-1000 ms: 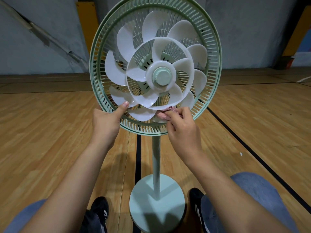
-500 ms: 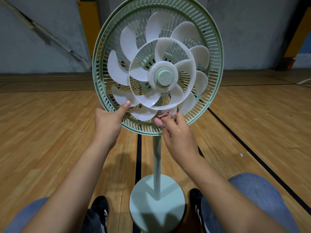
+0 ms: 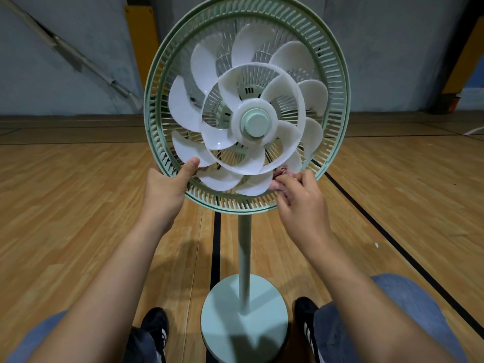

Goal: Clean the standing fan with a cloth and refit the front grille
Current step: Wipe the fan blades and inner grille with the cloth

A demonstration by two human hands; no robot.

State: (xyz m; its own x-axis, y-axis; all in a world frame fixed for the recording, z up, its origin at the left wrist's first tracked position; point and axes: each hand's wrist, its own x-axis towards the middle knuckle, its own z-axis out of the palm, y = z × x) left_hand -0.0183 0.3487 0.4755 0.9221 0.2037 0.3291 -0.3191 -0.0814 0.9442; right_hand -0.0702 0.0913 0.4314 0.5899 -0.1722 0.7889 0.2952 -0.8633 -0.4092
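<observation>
Nearest the camera, two knees in blue jeans [image 3: 392, 318] frame the bottom edge, and two black shoes [image 3: 306, 314] with white stripes rest on the wooden floor [image 3: 78, 218] on either side of the fan's round pale green base [image 3: 230, 310]. From that base a thin pole [image 3: 245, 258] rises upright to the fan head. Both bare forearms reach forward and up to the lower part of the head. The left hand [image 3: 163, 191] grips the lower left of the green back guard [image 3: 157, 100], its thumb lying over the rim towards the blades while the remaining fingers wrap behind the rim, out of sight. The right hand [image 3: 303, 200] sits at the lower right of the guard, its curled fingers [image 3: 288, 183] pinching a small pink cloth [image 3: 281, 175]. The cloth is mostly hidden by those fingertips; only a bunched bit shows just above and to the left of them, touching the edge of a lower white blade [image 3: 255, 184] just inside the rim. The front grille is off, so the ring of white blades and the green centre cap [image 3: 255, 124] are exposed. Behind the fan, black lines [image 3: 392, 231] cross the floor, which runs back to a grey wall [image 3: 65, 35] with yellow padding [image 3: 140, 30].
</observation>
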